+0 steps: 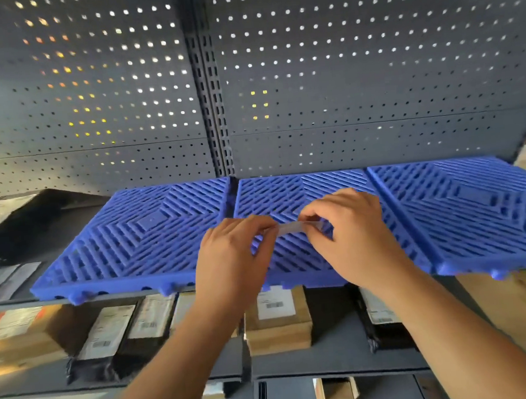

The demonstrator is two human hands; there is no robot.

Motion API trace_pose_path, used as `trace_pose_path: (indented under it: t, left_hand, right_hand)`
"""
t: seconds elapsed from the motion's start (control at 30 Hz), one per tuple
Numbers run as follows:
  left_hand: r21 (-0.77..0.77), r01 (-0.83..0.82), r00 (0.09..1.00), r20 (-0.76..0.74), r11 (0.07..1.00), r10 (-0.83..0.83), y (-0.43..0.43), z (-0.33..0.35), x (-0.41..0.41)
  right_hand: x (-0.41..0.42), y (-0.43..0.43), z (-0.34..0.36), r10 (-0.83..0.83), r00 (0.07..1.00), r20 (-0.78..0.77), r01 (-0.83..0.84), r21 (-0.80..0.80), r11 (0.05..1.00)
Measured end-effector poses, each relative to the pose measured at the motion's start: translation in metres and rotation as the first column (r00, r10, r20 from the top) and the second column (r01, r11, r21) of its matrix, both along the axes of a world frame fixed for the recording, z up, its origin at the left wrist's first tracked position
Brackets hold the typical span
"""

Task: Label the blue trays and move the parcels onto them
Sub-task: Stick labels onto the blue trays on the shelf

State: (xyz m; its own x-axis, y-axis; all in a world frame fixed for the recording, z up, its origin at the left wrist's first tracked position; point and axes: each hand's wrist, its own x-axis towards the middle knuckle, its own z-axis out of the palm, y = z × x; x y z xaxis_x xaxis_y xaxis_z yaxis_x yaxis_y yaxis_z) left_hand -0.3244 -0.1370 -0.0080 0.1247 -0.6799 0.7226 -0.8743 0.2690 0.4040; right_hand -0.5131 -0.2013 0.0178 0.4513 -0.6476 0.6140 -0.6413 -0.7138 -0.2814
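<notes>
Three blue slatted trays lie side by side on a grey shelf: a left tray (139, 237), a middle tray (289, 194) and a right tray (476, 207). Over the middle tray my left hand (231, 258) and my right hand (349, 233) pinch the two ends of a small pale strip (290, 228), a label or a piece of tape, stretched between them. Parcels sit on the shelf below: brown cardboard boxes (278, 327) and black bags with white shipping labels (109, 337).
A black bagged parcel (15, 225) lies on the top shelf left of the trays. A grey pegboard back wall (339, 67) rises behind the trays, split by a slotted upright post (212, 109). More boxes stand on a lower shelf (333, 395).
</notes>
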Motion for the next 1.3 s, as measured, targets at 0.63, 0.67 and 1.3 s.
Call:
trace_pose_path:
  t: [0.63,0.67,1.3]
  left_hand:
    - [0.122,0.197,0.971,0.116,0.973,-0.211,-0.061,-0.007,-0.194]
    - [0.127,0.213,0.967,0.113,0.969,-0.228,-0.063,-0.006,-0.204]
    - [0.215,0.308,0.898,0.256,0.927,-0.358,-0.095,-0.014,-0.303]
  right_hand:
    - [-0.212,-0.025,-0.029,-0.274,0.96,0.06,0.273,0.018,0.962]
    - [-0.223,-0.025,-0.031,-0.288,0.955,0.067,0.287,0.018,0.958]
    - [-0.319,-0.034,-0.057,-0.518,0.854,0.044,0.518,0.014,0.855]
